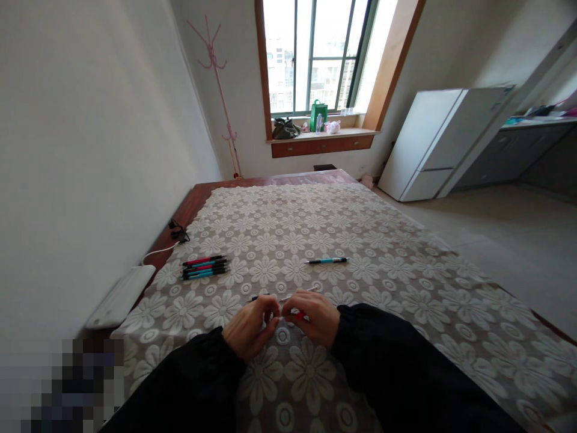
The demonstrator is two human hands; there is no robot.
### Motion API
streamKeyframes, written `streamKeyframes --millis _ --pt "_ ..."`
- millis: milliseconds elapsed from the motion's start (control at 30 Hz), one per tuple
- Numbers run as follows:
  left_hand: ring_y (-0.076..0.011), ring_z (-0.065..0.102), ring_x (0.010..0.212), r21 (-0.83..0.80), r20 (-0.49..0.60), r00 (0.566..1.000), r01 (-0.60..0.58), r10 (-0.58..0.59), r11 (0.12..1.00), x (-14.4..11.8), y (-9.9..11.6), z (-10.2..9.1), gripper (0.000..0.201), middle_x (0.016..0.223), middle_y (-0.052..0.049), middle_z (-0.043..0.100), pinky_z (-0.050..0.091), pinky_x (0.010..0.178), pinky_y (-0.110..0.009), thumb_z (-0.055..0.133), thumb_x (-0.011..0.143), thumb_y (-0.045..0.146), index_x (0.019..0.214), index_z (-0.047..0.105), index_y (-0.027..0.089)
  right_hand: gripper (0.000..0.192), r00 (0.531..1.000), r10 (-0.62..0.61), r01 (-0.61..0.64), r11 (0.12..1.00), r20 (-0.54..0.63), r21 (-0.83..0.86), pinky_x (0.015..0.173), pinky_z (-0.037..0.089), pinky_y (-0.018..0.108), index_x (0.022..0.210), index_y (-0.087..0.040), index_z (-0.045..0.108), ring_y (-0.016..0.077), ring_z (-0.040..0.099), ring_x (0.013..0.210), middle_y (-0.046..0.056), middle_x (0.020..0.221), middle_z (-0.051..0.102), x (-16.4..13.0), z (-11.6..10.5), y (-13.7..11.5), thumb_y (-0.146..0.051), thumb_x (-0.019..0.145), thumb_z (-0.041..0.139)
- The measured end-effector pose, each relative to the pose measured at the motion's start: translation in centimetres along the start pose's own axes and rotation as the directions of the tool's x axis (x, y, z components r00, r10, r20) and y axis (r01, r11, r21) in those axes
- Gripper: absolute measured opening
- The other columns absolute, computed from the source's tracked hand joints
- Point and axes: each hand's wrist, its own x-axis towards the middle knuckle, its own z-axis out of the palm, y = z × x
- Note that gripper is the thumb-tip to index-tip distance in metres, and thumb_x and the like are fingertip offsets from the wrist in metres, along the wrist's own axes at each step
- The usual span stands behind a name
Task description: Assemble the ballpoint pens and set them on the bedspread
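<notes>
The grip of the right hand point(313, 316) is closed around a small red part point(299, 315). The left hand point(255, 325) is near it with bent fingers; I cannot tell what it grasps. Just beyond is a thin pale rod point(306, 291). Farther, one blue-black pen point(327, 260) lies on the flowered tablecloth point(383, 337) of the bench point(192, 204), and grouped pens point(205, 269) lie leftward.

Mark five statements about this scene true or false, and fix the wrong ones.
1. A lone pen lies on the patterned tablecloth. True.
2. The grouped pens lie right of the lone pen. False: they lie left of it.
3. A red piece shows at the right hand. True.
4. The left hand is far from the right hand. False: they are close together.
5. The green bag stands on the floor. False: it stands on the windowsill.
</notes>
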Motion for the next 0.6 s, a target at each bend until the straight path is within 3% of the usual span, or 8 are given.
streamKeyframes --millis 200,400,600 --pt "-0.0130 0.060 0.069 -0.040 -0.004 1.000 0.019 -0.019 0.999 0.14 -0.15 -0.02 0.013 0.082 0.002 0.062 0.046 0.062 -0.024 0.051 0.095 0.027 0.106 0.047 0.023 0.005 0.999 0.037 -0.039 0.997 -0.029 -0.060 0.068 0.046 0.026 0.093 -0.022 0.067 0.0170 0.062 0.073 0.002 0.079 0.067 -0.14 0.15 0.11 -0.021 0.091 0.063" --pt "-0.0138 0.062 0.079 -0.067 0.043 0.999 0.013 -0.010 0.998 0.19 -0.33 0.01 0.032 0.097 -0.001 0.066 0.050 0.072 -0.026 0.046 0.099 0.025 0.131 0.044 0.025 0.006 0.995 0.019 -0.021 1.000 -0.095 -0.019 0.071 0.047 0.026 0.094 -0.021 0.064 0.0163 0.062 0.075 0.002 0.083 0.067 -0.16 -0.02 -0.25 -0.017 0.091 0.060" --pt "-0.0150 0.061 0.083 -0.078 0.040 0.999 -0.015 0.018 0.997 0.43 -0.14 -0.25 0.023 0.095 -0.003 0.064 0.050 0.076 -0.027 0.046 0.099 0.022 0.119 0.058 0.023 0.005 0.990 0.033 -0.033 0.999 -0.140 -0.003 0.070 0.047 0.027 0.093 -0.021 0.064 0.0159 0.060 0.072 0.002 0.082 0.067 -0.06 -0.23 -0.38 -0.020 0.092 0.060"
